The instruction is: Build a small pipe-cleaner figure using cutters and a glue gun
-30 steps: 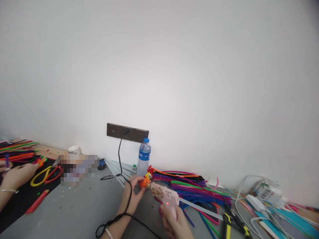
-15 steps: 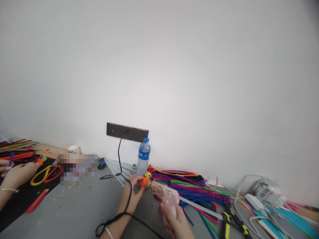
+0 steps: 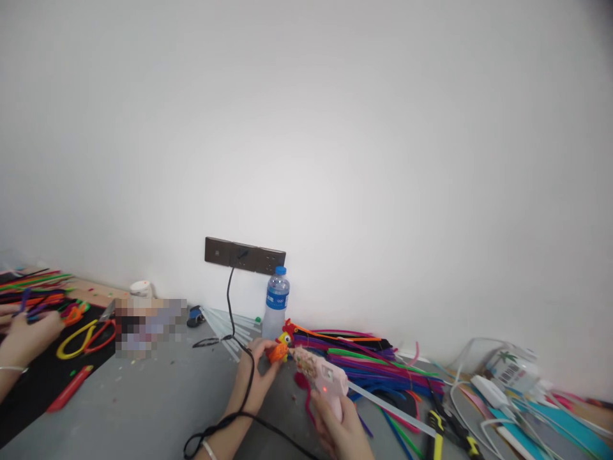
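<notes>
My left hand (image 3: 261, 369) pinches a small chicken figure (image 3: 281, 348) with an orange body, a yellow head and a red comb. In my right hand (image 3: 338, 421) is a pale pink hot glue gun (image 3: 330, 382), its small light glowing red. A long translucent glue stick (image 3: 390, 407) sticks out of the gun's back end. The crusted nozzle points at the chicken figure's right side and is close to it; whether they touch I cannot tell. A black cord (image 3: 249, 377) crosses over my left forearm.
Behind the figure stands a water bottle (image 3: 276, 303) below a wall socket strip (image 3: 244, 255). Pipe cleaners (image 3: 373, 364) lie right of it, with yellow-black pliers (image 3: 435, 431) nearer. At left are scissors (image 3: 79, 340), a red utility knife (image 3: 70, 388) and a co-worker's hands (image 3: 31, 335).
The glue gun has shifted slightly right and its nozzle has drawn back a little from the chicken figure. The co-worker's hand at left has moved left.
</notes>
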